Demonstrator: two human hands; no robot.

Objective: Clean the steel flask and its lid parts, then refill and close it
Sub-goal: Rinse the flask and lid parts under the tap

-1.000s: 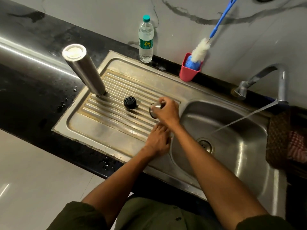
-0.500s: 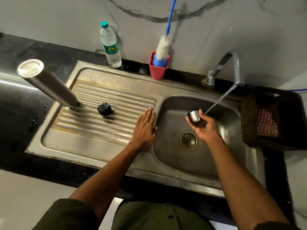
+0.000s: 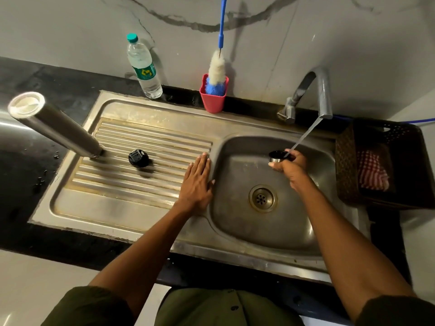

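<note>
The tall steel flask (image 3: 56,128) stands upside down at the left end of the ribbed drainboard (image 3: 122,198). A black inner stopper (image 3: 138,158) sits on the ribs to its right. My right hand (image 3: 290,166) grips the small steel lid cup (image 3: 277,156) over the sink basin (image 3: 237,222), mouth up, under the thin stream running from the tap (image 3: 322,95). My left hand (image 3: 196,184) lies flat with straight fingers on the drainboard at the basin's left rim, holding nothing.
A plastic water bottle (image 3: 144,67) stands at the back wall. Beside it a red cup (image 3: 213,98) holds a blue-handled bottle brush (image 3: 217,67). A dark basket (image 3: 381,161) with a red checked cloth sits right of the sink. Black countertop (image 3: 23,165) lies to the left.
My right hand carried the lid cup from the drainboard into the basin and under the running water. My left hand stayed flat at the basin's edge.
</note>
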